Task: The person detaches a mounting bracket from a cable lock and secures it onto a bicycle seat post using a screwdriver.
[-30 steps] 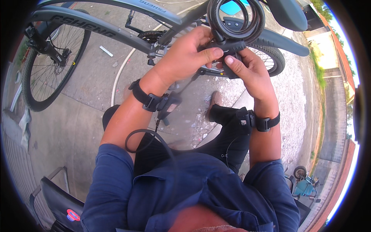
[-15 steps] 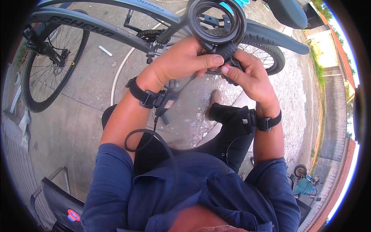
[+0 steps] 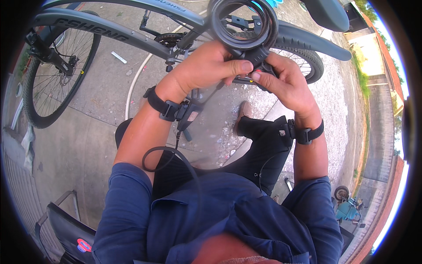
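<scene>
A coiled black cable lock (image 3: 239, 43) is held up between my hands in front of the grey bicycle (image 3: 132, 37). My left hand (image 3: 209, 66) is closed on the lock's black body (image 3: 256, 55) just below the coil, its thumb pressed along it. At the right side of that body, my right hand (image 3: 288, 86) is closed on a black part with a small red spot (image 3: 259, 71) by the thumb tip. How this part joins the lock is hidden by my fingers.
The bicycle's front wheel (image 3: 61, 75) stands at left; its rear mudguard (image 3: 307, 42) and saddle (image 3: 327, 13) lie beyond my hands. A pale hose (image 3: 132, 90) crosses the concrete. A black chair (image 3: 70, 226) is at lower left, a teal scooter (image 3: 348, 210) at lower right.
My right hand and forearm have shifted slightly to the right, and the red spot shows more plainly. The cable coil has moved a little to the left. My left hand is nearly still.
</scene>
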Demonstrator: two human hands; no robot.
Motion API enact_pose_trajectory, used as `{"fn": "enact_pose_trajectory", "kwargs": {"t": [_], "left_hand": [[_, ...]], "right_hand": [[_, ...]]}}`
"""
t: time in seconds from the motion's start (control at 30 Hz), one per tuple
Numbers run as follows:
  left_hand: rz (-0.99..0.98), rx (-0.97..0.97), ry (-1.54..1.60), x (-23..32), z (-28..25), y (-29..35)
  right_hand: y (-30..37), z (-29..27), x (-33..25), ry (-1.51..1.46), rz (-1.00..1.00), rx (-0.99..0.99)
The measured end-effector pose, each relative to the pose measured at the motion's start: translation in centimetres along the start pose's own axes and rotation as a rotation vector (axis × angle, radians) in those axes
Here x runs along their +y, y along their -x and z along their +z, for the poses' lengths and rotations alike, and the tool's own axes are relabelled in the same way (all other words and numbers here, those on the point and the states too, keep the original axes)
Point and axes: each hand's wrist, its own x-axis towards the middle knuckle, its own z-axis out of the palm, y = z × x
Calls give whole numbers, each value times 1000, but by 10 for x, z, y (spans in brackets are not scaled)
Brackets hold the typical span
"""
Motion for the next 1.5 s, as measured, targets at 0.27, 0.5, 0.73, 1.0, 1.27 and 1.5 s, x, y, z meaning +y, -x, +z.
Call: {"fn": "enact_pose_trajectory", "kwargs": {"t": [0.27, 0.5, 0.73, 1.0, 1.27, 1.5], "left_hand": [[-22, 3, -22, -3, -4, 0], [-18, 40, -59, -1, -5, 0], [-5, 30, -49, -2, -9, 0], [42, 39, -7, 3, -4, 1], [33, 43, -2, 3, -5, 2], [19, 38, -21, 5, -4, 3]], "right_hand": [[-3, 0, 4, 26, -84, -9], [-4, 2, -2, -12, -10, 43], [-5, -1, -8, 152, -78, 73], [-6, -5, -8, 111, -99, 43], [-7, -4, -8, 102, -100, 28], [-6, -1, -5, 44, -125, 28]]}}
